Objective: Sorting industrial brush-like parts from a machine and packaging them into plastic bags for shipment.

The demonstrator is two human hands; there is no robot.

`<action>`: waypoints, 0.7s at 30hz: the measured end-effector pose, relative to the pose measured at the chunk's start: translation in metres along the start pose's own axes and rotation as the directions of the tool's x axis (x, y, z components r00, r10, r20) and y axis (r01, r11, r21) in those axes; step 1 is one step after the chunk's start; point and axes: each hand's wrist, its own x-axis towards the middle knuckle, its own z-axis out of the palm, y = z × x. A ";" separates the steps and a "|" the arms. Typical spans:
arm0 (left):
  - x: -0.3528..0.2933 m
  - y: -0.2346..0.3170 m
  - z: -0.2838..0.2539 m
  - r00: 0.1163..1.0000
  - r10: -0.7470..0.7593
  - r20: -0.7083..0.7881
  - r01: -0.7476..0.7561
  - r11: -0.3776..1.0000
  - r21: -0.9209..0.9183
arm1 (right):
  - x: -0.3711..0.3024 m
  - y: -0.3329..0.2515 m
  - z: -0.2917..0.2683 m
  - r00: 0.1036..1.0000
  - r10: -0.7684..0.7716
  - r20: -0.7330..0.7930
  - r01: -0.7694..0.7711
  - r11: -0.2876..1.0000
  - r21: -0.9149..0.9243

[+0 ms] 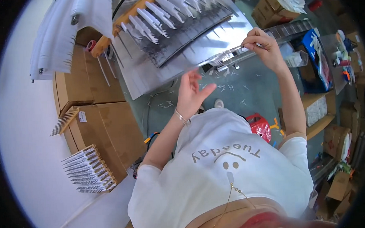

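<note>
My right hand [264,49] is closed in a pinch on the end of a thin shiny rod [232,50] at the table's right edge. Below that rod, a metal fixture with small clamps [223,63] sticks out from the edge. My left hand [193,91] hovers near the table's front edge, its thumb spread and fingers loosely curled, with nothing in it. Beyond both hands, a wooden rack [136,11] carries a row of white toothed blade-shaped pieces [161,19] over a dark stained board [184,39] on the metal table [138,81].
More white pieces hang at the upper left [73,33]. Cardboard boxes [103,137] stand at the left, with a spiked rack [90,169] against them. White scraps [230,87] litter the green floor. A red bag [258,127] and a blue box [315,61] lie to the right.
</note>
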 end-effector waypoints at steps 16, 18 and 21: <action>0.080 0.108 0.049 0.687 0.633 -0.358 -0.581 0.774 0.252 | -0.064 -0.113 0.050 0.841 -0.489 0.234 0.532 0.662 -0.528; 0.087 0.116 0.041 0.606 0.656 -0.449 -0.559 0.753 0.347 | -0.070 -0.137 0.081 0.689 -0.718 0.101 0.634 0.530 -0.563; 0.092 0.111 0.027 0.565 0.653 -0.504 -0.543 0.754 0.369 | -0.083 -0.138 0.093 0.692 -0.687 0.222 0.643 0.447 -0.622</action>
